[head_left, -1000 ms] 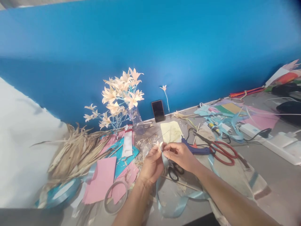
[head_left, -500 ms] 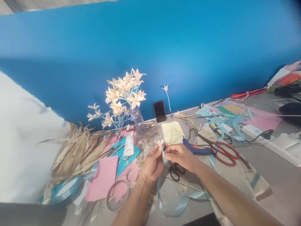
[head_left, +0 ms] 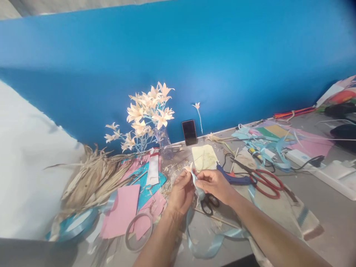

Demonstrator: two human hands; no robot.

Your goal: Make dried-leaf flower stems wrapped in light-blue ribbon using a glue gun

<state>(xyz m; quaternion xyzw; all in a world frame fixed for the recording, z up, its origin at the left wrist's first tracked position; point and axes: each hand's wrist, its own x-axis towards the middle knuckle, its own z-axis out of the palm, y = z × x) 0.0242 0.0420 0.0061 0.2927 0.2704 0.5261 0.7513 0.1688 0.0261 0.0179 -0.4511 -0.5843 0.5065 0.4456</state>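
Note:
Between thumb and fingers, my left hand (head_left: 182, 189) pinches a small cream husk-like flower (head_left: 189, 168) near its base. My right hand (head_left: 213, 184) is closed on a light blue ribbon (head_left: 198, 187) just below the flower. The two hands nearly touch, and the ribbon trails down between them to a loose loop on the table. Black-handled scissors (head_left: 209, 204) lie under the right hand. Red-handled scissors (head_left: 268, 182) and a blue glue gun (head_left: 235, 179) rest beyond the right wrist.
A vase (head_left: 163, 144) of cream flowers stands near the blue wall, beside a phone (head_left: 189, 132). Dried husks (head_left: 91, 178), pink paper (head_left: 121, 209), a tape roll (head_left: 139, 231) and a ribbon spool (head_left: 79, 224) lie left. A power strip (head_left: 328, 172) sits at right.
The flower has tipped slightly to the left in my left hand. The ribbon below it now shows more and slants down toward the right hand. Both hands stay nearly in place.

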